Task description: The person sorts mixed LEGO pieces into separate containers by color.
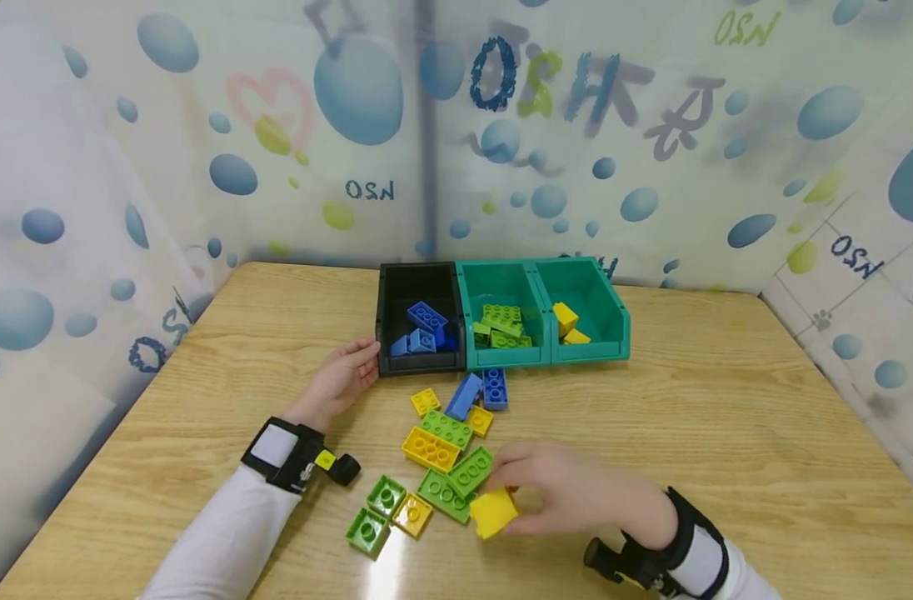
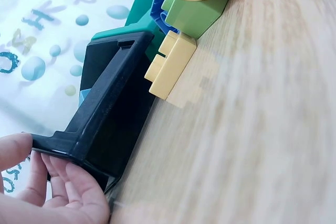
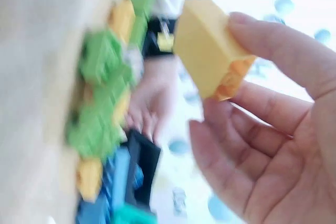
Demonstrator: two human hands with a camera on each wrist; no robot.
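My left hand (image 1: pixel 336 385) grips the left side of the black bin (image 1: pixel 426 364); in the left wrist view the thumb lies over its rim (image 2: pixel 55 142) and the fingers curl beneath. Blue bricks (image 1: pixel 422 341) lie inside that bin. Above the near right end of the loose pile, my right hand (image 1: pixel 557 487) pinches a yellow building brick (image 1: pixel 494 512) between thumb and fingers. The right wrist view shows this brick (image 3: pixel 202 45) tilted, its hollow underside partly visible. Beside it lie green bricks (image 1: pixel 445 495), a yellow brick (image 1: pixel 431 450) and blue bricks (image 1: pixel 464 397).
Two teal bins adjoin the black one: the middle bin (image 1: pixel 509 358) holds green bricks (image 1: pixel 501 315), the right bin (image 1: pixel 591 353) yellow bricks (image 1: pixel 565 319). Small green bricks (image 1: pixel 367 532) and a yellow brick (image 1: pixel 412 514) lie at the front of the wooden table (image 1: pixel 726 417). A patterned curtain (image 1: pixel 276 208) stands behind.
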